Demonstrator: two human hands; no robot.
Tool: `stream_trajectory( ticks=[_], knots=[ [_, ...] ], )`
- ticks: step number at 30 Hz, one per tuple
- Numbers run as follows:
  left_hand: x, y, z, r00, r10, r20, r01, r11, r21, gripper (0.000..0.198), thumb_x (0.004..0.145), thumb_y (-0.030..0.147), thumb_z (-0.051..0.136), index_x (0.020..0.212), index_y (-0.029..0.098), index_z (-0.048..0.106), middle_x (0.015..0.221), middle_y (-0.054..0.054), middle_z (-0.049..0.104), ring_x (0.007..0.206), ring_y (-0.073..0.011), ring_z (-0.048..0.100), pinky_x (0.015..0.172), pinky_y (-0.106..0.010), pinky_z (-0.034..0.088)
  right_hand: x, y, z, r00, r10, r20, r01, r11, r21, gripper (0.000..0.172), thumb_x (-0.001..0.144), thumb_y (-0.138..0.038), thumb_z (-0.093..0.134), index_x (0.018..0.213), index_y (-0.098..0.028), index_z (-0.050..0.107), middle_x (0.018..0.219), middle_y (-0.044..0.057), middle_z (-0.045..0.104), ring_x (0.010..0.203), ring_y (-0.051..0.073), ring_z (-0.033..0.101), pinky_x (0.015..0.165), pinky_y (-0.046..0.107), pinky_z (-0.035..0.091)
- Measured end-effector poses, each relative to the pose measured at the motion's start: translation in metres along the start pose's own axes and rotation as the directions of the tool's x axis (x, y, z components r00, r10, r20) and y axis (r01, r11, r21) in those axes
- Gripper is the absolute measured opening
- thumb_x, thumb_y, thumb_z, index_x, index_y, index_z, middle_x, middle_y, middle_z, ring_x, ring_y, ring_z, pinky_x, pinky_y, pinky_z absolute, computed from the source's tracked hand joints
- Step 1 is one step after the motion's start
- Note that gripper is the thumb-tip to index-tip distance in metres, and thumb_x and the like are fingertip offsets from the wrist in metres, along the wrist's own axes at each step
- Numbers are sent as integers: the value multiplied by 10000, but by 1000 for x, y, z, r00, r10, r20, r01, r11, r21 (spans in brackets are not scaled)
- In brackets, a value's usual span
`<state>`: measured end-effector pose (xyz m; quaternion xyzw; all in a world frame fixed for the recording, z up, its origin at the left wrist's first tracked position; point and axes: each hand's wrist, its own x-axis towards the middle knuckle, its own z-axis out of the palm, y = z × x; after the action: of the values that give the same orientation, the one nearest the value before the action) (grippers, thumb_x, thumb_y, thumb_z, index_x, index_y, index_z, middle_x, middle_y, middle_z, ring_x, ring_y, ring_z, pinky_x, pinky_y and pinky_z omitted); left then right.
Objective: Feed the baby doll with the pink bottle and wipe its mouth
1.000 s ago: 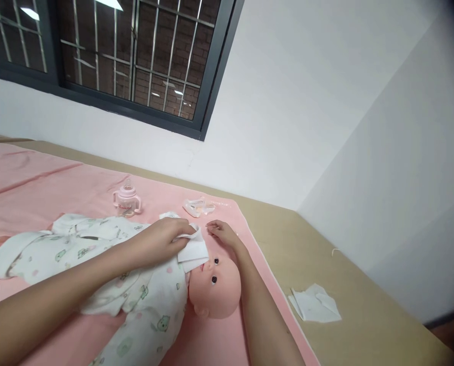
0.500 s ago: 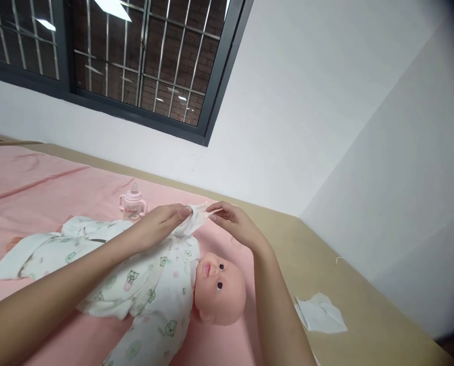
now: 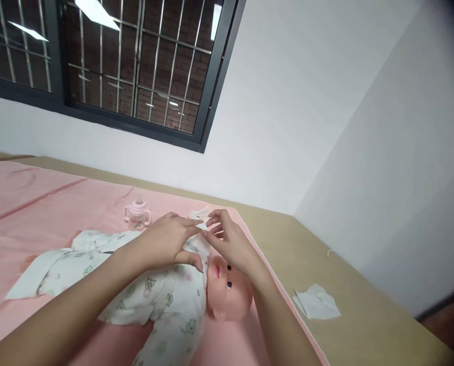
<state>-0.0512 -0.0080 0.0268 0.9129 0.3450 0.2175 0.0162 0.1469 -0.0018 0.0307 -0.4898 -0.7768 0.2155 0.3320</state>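
Observation:
A doll point(image 3: 232, 290) in a white printed outfit point(image 3: 181, 300) lies on its back, its head towards the right. Over its upper body is my left hand point(image 3: 171, 241), its thumb apart and its fingers stretched out. My right hand point(image 3: 227, 236), fingers bent and apart, hovers by the doll's head. The fingertips of both hands meet or nearly meet. Just beyond them lies a white cloth or tissue point(image 3: 199, 212), partly hidden by my fingers; I cannot tell whether either hand touches it.
A pink and clear bottle point(image 3: 138, 214) with two handles stands behind the doll on the pink sheet point(image 3: 97, 198). On the tan surface point(image 3: 306, 244) at the right lies a folded white tissue point(image 3: 318, 302). A wall and a barred window are behind.
My left hand has come off the white cloth and its thumb has spread. My right hand has moved closer to it. The white cloth now lies lower behind my fingers. The view has shifted slightly.

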Motion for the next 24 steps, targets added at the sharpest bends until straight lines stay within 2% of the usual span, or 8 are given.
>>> stream_trajectory(
  ticks=[3, 6, 10, 13, 16, 19, 21, 24],
  knots=[
    [-3, 2, -7, 999, 27, 45, -28, 1000, 10, 643, 801, 748, 471, 1074, 201, 671, 1148, -106, 683, 1007, -310, 622, 916, -406, 423, -7, -2, 4, 999, 7, -38, -10, 998, -55, 418, 835, -226, 529, 1235, -251, 412, 1199, 66, 581, 887, 149, 628, 750, 315, 519],
    [-7, 4, -12, 997, 67, 45, -66, 998, -24, 567, 841, 700, 476, 968, 191, 691, 993, -100, 707, 934, -285, 635, 818, -342, 440, -13, -13, 6, 996, -39, -86, 29, 993, -114, 443, 835, -217, 538, 1264, -262, 437, 1278, 71, 551, 967, 166, 620, 812, 336, 514],
    [-15, 2, -19, 986, 145, 80, -128, 974, -189, 511, 871, 655, 475, 876, 197, 701, 847, -59, 696, 818, -235, 634, 702, -275, 421, -21, -31, 5, 989, -136, 64, 143, 982, -123, 346, 865, -184, 507, 1198, -277, 519, 1098, 33, 642, 944, 158, 627, 838, 324, 501],
    [-19, -1, -27, 983, 167, 81, -143, 961, -238, 495, 870, 648, 485, 870, 207, 712, 849, -49, 694, 852, -231, 628, 747, -282, 425, -27, -37, 0, 981, -147, 126, 167, 972, -166, 235, 855, -151, 495, 1052, -259, 563, 1049, 21, 656, 942, 164, 626, 807, 306, 488],
    [-22, 7, -31, 982, 191, 15, -183, 961, -208, 492, 866, 649, 495, 967, 222, 716, 957, -65, 697, 941, -247, 616, 832, -326, 428, -32, -32, -13, 987, -107, 119, 130, 968, -214, 131, 837, -166, 507, 936, -234, 557, 906, 6, 658, 778, 148, 610, 686, 266, 455],
    [-29, 35, -17, 936, 347, -56, -351, 920, -176, 442, 844, 631, 552, 958, 234, 712, 1033, -85, 682, 1002, -260, 598, 897, -377, 430, -29, -17, -28, 993, -21, 113, 48, 969, -241, 71, 798, -166, 510, 810, -210, 564, 755, -11, 627, 658, 127, 542, 597, 230, 394],
    [-38, 60, 5, 858, 512, -36, -510, 844, -168, 350, 872, 569, 559, 961, 261, 699, 1081, -88, 662, 1030, -243, 590, 908, -379, 452, -22, -2, -38, 996, 41, 85, -21, 974, -224, 93, 764, -157, 504, 742, -194, 587, 740, 0, 630, 671, 130, 535, 590, 225, 379],
    [-51, 88, 45, 834, 552, 13, -544, 826, -148, 226, 925, 446, 547, 1038, 287, 661, 1158, -82, 626, 1026, -197, 589, 865, -347, 506, -8, 25, -50, 986, 158, 44, -147, 972, -182, 200, 735, -162, 475, 693, -172, 670, 718, 24, 644, 642, 133, 524, 573, 235, 368]
  ],
)
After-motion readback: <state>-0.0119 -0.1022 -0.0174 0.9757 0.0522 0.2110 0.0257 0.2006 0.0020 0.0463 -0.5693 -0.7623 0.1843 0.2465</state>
